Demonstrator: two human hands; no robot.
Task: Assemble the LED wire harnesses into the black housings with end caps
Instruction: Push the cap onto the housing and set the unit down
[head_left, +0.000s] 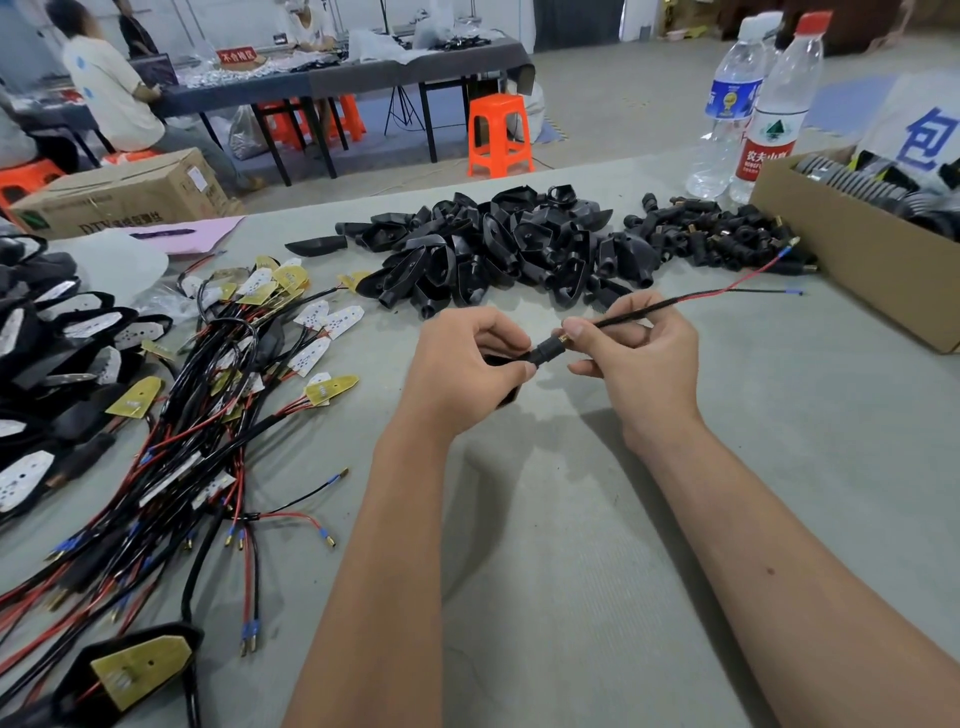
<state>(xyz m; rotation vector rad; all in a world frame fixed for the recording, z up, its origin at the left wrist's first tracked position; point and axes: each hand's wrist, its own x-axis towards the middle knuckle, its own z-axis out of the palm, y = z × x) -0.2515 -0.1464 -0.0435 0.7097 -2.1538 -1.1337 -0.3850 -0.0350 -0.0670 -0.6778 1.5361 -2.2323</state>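
Over a grey table (545, 519) in a workshop, the left hand (462, 364) grips a black housing (506, 397); the right hand (631, 358) pinches the wire harness (649, 310) beside its end cap (548, 351). Loose housings (488, 249) lie beyond both hands.

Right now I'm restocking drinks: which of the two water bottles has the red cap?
The nearer bottle, with the red-and-white label; the bottle behind it has a white cap and blue label.

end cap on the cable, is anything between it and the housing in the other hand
Nothing visible blocks it. The end cap is threaded on the cable that the right hand pinches, and it sits right against the black housing gripped by the left hand. The fingers hide the joint itself.
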